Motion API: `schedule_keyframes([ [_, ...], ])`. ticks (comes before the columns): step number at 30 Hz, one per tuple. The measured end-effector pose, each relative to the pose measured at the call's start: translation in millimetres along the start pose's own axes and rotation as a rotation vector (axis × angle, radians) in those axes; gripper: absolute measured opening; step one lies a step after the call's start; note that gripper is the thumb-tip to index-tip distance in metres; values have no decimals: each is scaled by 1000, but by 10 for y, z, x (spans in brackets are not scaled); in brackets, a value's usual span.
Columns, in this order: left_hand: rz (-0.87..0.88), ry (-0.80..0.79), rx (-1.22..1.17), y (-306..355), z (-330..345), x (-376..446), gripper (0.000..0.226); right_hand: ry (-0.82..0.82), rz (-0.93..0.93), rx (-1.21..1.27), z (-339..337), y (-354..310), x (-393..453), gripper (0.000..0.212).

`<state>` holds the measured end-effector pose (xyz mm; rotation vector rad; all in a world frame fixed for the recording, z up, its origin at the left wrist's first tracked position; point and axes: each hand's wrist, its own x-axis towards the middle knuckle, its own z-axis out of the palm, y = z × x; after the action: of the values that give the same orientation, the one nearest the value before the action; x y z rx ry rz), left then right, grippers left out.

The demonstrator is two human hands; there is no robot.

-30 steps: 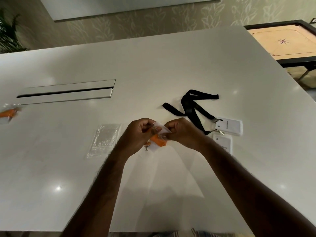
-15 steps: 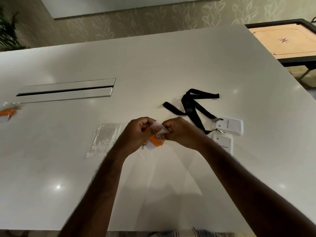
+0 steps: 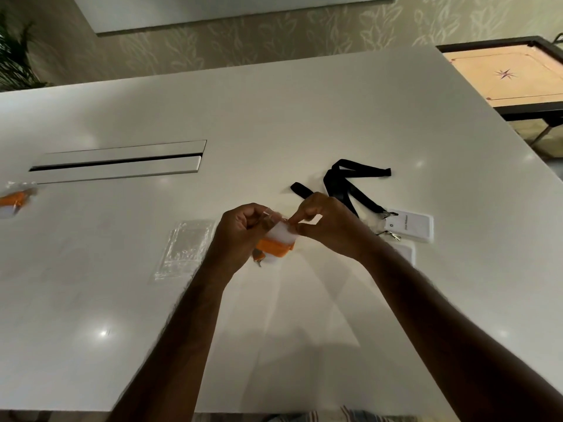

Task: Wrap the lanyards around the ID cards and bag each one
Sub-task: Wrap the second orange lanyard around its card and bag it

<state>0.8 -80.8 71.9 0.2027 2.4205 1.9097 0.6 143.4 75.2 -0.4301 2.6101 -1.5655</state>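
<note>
Above the middle of the white table (image 3: 304, 117), both hands hold a small clear bag with an ID card wrapped in an orange lanyard (image 3: 275, 245) inside it. My left hand (image 3: 240, 236) grips the bag's left side. My right hand (image 3: 327, 225) pinches the bag's top edge with thumb and forefinger. A metal clip hangs out below the bundle. To the right lie two white ID cards (image 3: 409, 228) on black lanyards (image 3: 344, 187); my right forearm partly hides the nearer card. A stack of empty clear bags (image 3: 182, 249) lies left of my hands.
A bagged orange bundle (image 3: 15, 200) rests at the table's far left edge. A metal cable slot (image 3: 122, 161) is set into the tabletop behind the bags. A carrom board (image 3: 505, 74) stands beyond the table's right corner.
The bagged bundle has tilted so that more of the white card shows above the orange wrap. My right fingers have shifted along the bag's top edge.
</note>
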Motion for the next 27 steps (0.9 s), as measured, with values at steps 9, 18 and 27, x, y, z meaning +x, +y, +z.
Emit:
schedule_keyframes([
  [9,-69,174,-126,-46,35,37,10,-30,99,240,-58,92,7,19],
  [18,-107,148,-280,-77,55,19,11,25,86,181,-121,81,9,23],
  [27,-93,121,-252,-148,-15,23,13,-21,55,96,-234,57,13,22],
])
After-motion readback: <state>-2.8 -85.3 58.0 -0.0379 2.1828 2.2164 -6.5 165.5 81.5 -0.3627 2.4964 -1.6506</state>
